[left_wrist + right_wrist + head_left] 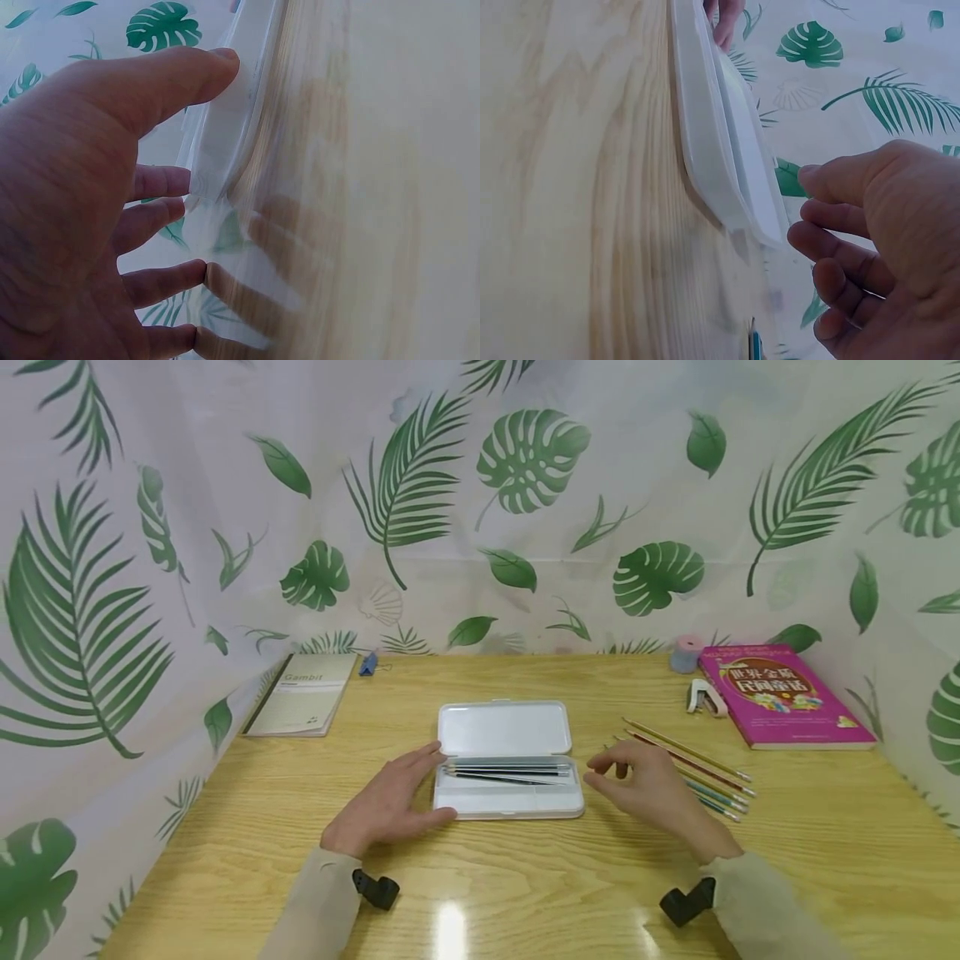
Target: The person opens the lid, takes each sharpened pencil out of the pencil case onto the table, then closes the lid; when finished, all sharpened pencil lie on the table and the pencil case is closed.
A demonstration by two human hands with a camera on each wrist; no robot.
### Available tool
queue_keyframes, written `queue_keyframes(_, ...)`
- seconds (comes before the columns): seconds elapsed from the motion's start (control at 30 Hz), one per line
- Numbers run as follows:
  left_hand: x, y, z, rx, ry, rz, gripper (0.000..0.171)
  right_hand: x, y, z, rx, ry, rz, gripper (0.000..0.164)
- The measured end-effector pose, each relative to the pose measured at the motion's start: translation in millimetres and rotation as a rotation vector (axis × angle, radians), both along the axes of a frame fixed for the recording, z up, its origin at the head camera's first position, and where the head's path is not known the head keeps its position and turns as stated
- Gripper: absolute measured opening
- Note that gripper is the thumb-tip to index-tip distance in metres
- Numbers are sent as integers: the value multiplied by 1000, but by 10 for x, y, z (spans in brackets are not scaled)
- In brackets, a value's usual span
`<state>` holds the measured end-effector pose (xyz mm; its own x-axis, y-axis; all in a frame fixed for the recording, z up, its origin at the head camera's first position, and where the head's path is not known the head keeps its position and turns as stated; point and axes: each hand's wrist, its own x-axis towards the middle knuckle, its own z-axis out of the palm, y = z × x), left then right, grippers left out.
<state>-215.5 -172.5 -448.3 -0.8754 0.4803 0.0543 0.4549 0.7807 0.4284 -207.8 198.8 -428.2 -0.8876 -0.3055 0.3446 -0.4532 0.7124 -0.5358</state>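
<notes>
A white pencil case (508, 807) lies on the table with its lid (502, 729) laid back. Several dark pencils (506, 771) rest inside its rear compartment. At the case's left end, my left hand (393, 797) touches it, thumb (202, 75) against the front wall and fingers fairly straight beside the end. Just off the right end is my right hand (641, 781), its fingers (836, 251) loosely bent around nothing. Several loose pencils (701, 752) of different colours lie beyond and beside the right hand, which partly hides them.
A purple book (787, 702), a white stapler (707, 697) and a pink-and-blue roll-shaped item (686, 654) stand at the back right. Back left are a notebook (303, 697) and a blue binder clip (369, 665). Leaf-patterned cloth (525, 552) hangs behind the table.
</notes>
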Motion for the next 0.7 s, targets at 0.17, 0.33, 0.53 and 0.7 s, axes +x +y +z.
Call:
queue_keyframes(0.17, -7, 2, 4, -3, 0, -2, 84, -72, -129, -52, -39, -35, 36, 7)
queue_keyframes(0.33, -16, -7, -6, -8, 2, -7, 84, -118, -243, -79, -16, -80, 88, 7)
queue_keyframes(0.53, -11, -17, -14, -5, 1, -2, 84, -175, -357, -102, 104, -82, 185, 9)
queue_keyframes(0.7, -12, -14, -13, -5, 2, -6, 84, -205, -412, -163, 140, -88, 172, 13)
